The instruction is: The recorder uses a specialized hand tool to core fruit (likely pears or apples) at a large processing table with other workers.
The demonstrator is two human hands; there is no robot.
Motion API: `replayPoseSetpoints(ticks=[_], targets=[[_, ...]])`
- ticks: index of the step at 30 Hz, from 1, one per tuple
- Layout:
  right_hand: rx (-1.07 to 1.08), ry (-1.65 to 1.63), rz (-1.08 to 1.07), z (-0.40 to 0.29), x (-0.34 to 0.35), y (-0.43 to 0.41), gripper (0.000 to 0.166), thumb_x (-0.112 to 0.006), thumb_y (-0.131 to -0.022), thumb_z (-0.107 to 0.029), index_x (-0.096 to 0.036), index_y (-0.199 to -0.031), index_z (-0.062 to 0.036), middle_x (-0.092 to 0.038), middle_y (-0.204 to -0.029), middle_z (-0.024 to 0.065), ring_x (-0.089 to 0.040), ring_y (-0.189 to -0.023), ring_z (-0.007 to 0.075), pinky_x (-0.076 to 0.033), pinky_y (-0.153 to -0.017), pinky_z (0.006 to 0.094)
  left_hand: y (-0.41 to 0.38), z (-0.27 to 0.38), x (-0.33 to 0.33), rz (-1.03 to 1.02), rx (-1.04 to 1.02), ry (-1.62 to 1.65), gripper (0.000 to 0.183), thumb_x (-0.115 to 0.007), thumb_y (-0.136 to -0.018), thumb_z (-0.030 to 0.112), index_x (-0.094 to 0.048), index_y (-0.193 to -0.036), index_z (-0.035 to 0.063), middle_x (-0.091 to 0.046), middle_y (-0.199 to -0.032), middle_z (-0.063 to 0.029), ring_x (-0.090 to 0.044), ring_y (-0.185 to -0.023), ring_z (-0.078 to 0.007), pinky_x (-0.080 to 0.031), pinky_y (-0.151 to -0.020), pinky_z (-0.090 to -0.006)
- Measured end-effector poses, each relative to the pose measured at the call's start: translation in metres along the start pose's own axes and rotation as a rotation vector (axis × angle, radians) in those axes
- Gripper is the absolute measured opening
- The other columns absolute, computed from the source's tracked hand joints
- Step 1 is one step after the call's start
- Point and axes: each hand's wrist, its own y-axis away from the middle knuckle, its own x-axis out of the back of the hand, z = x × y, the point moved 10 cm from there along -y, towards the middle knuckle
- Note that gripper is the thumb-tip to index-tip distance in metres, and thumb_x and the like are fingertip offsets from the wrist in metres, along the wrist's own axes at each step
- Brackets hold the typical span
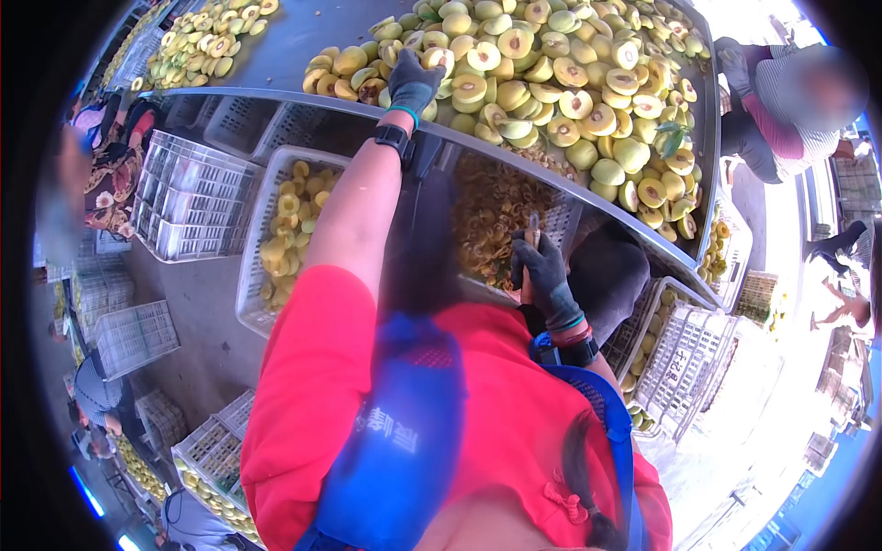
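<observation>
My left hand (pixel 413 82), in a dark glove, reaches onto the metal table (pixel 296 41) and touches the edge of a pile of halved yellow-green fruit (pixel 537 76); whether its fingers hold a piece cannot be made out. My right hand (pixel 544 275), also gloved, is closed around the wooden handle of a small tool (pixel 531 241), held upright below the table edge; its tip is too small to identify. Beneath the table, between my hands, lies a crate of brownish peels or scraps (pixel 493 213).
A white plastic crate (pixel 248 275) of cut fruit stands left of my legs, beside stacked crates (pixel 200 200). More crates (pixel 682 365) stand at right. One person (pixel 778 110) is at the table's right end; others (pixel 103 386) are at far left.
</observation>
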Motion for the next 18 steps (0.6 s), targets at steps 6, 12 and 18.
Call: replayPoseSetpoints(ticks=[6,12,18], targets=[[-0.012,0.234,-0.024,-0.012,-0.009,-0.003,0.019,-0.055,-0.084,-0.016,-0.053,-0.097,-0.0014,-0.049,-0.061,-0.0001,-0.047,-0.047,0.01,-0.039,-0.043,0.0231,0.057,0.067,0.05,-0.238,-0.107,0.573,0.043,-0.07,-0.075,0.027,-0.051,-0.101,-0.0015,-0.061,-0.091,-0.0078,-0.059,-0.082,-0.0143,-0.049,-0.073,-0.0267],[0.747,0.83,0.13,-0.125,-0.05,0.022,0.013,-0.058,-0.081,-0.013,-0.055,-0.088,-0.0031,-0.057,-0.065,0.0028,-0.053,-0.055,0.007,-0.042,-0.048,0.0234,0.144,0.117,0.065,-0.521,-0.006,1.148,0.03,-0.058,-0.084,0.015,-0.051,-0.108,-0.0009,-0.062,-0.092,-0.0088,-0.06,-0.086,-0.0131,-0.049,-0.077,-0.0266],[0.644,0.658,0.097,-0.139,-0.049,0.025,0.014,-0.057,-0.082,-0.013,-0.054,-0.089,-0.0012,-0.055,-0.063,0.0021,-0.05,-0.048,0.0067,-0.042,-0.044,0.0231,0.191,0.143,0.082,-0.558,-0.107,1.101,0.029,-0.056,-0.085,0.016,-0.051,-0.109,0.0002,-0.061,-0.096,-0.009,-0.059,-0.087,-0.0128,-0.047,-0.077,-0.0262]])
